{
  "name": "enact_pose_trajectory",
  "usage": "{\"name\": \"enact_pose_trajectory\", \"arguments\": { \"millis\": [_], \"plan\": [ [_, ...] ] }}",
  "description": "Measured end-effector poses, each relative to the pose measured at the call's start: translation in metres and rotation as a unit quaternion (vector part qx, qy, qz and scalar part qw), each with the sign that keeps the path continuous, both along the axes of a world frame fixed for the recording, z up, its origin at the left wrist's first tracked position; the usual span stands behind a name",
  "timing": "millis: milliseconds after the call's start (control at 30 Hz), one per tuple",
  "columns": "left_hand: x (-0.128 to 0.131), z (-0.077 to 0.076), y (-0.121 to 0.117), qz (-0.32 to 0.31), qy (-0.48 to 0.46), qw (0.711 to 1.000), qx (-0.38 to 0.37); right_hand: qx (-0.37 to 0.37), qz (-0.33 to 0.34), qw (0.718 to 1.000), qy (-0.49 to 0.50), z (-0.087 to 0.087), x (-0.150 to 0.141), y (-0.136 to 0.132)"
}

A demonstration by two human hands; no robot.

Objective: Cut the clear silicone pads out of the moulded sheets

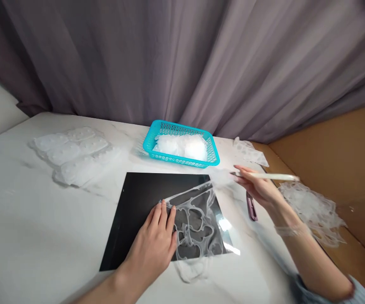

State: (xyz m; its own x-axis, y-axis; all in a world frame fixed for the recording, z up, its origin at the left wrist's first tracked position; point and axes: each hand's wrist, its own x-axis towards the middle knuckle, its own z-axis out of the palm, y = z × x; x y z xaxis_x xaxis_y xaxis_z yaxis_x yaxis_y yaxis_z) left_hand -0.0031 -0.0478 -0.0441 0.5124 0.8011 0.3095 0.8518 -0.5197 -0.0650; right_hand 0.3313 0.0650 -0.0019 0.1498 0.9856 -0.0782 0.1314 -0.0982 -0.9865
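Note:
My left hand [158, 230] lies with its fingers stretched out over the edge of a translucent sheet with cut-out holes [198, 223]. Beneath the sheet is a black board [138, 194]. Off the board's upper right corner, my right hand [253, 183] is closed round a slim white pen-like tool [274, 176] with a dark tip. A blurred whitish part of the sheet stretches up towards its fingertips; whether they pinch it, I cannot tell. The sheet's lower end hangs past the board's front edge. A clear band crosses my right wrist.
A turquoise basket [185, 159] holding white pieces stands behind the board. Translucent white pieces [71, 154] lie in rows at left. A purple-handled tool [251, 206] rests right of the board. Holed scraps [312, 211] pile by the cardboard wall [337, 152], with another scrap [250, 152] further back.

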Motion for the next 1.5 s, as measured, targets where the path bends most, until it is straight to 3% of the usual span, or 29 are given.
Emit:
{"name": "enact_pose_trajectory", "arguments": {
  "millis": [67,133,300,367,400,433,500,567,600,633,667,700,767,833,900,1000,1133,1333,1400,1500],
  "plan": [
    [0.000,0.000,0.000,-0.001,-0.004,1.000,-0.012,-0.045,0.002,0.998,0.034,0.003,0.023,-0.019],
    [-0.001,0.002,0.000,0.000,-0.012,1.000,-0.027,-0.042,0.001,0.998,0.040,0.005,0.023,-0.040],
    [-0.007,0.021,0.004,-0.005,-0.124,0.986,-0.106,0.030,0.045,0.998,0.035,0.016,-0.038,-0.068],
    [-0.009,0.036,0.008,-0.002,-0.244,0.953,-0.180,0.072,0.070,0.995,-0.003,0.027,-0.068,-0.076],
    [-0.009,0.044,0.010,0.002,-0.322,0.917,-0.236,0.094,0.086,0.991,-0.038,0.034,-0.081,-0.083],
    [-0.009,0.052,0.012,0.009,-0.406,0.861,-0.307,0.116,0.113,0.984,-0.077,0.041,-0.094,-0.090],
    [-0.007,0.064,0.016,0.016,-0.550,0.686,-0.477,0.149,0.224,0.951,-0.149,0.053,-0.112,-0.105],
    [-0.006,0.068,0.018,0.014,-0.621,0.504,-0.600,0.163,0.335,0.909,-0.187,0.061,-0.123,-0.116],
    [-0.005,0.068,0.019,0.015,-0.635,0.450,-0.628,0.167,0.346,0.903,-0.192,0.063,-0.126,-0.118],
    [-0.005,0.067,0.019,0.019,-0.638,0.430,-0.638,0.166,0.316,0.913,-0.198,0.063,-0.127,-0.118],
    [-0.005,0.066,0.018,0.025,-0.635,0.439,-0.635,0.161,0.255,0.931,-0.206,0.062,-0.127,-0.115],
    [-0.005,0.064,0.018,0.032,-0.628,0.465,-0.623,0.151,0.185,0.946,-0.217,0.060,-0.126,-0.110],
    [-0.005,0.060,0.018,0.039,-0.596,0.537,-0.595,0.121,0.108,0.958,-0.238,0.054,-0.127,-0.099],
    [-0.005,0.057,0.018,0.045,-0.556,0.611,-0.562,0.082,0.144,0.959,-0.232,0.046,-0.131,-0.090],
    [-0.004,0.055,0.019,0.050,-0.521,0.667,-0.530,0.050,0.203,0.959,-0.190,0.038,-0.139,-0.086],
    [-0.001,0.054,0.018,0.052,-0.493,0.704,-0.508,0.026,0.221,0.966,-0.132,0.028,-0.150,-0.090],
    [0.005,0.055,0.013,0.062,-0.488,0.721,-0.488,0.056,0.187,0.975,-0.103,0.017,-0.158,-0.103],
    [0.007,0.050,0.006,0.101,-0.550,0.718,-0.414,0.129,0.141,0.963,-0.191,0.000,-0.147,-0.102],
    [0.002,0.047,0.009,0.127,-0.592,0.695,-0.388,0.117,0.112,0.969,-0.188,-0.004,-0.135,-0.091],
    [-0.008,0.043,0.016,0.141,-0.673,0.610,-0.394,0.099,0.052,0.977,-0.179,-0.005,-0.116,-0.075]
  ]
}}
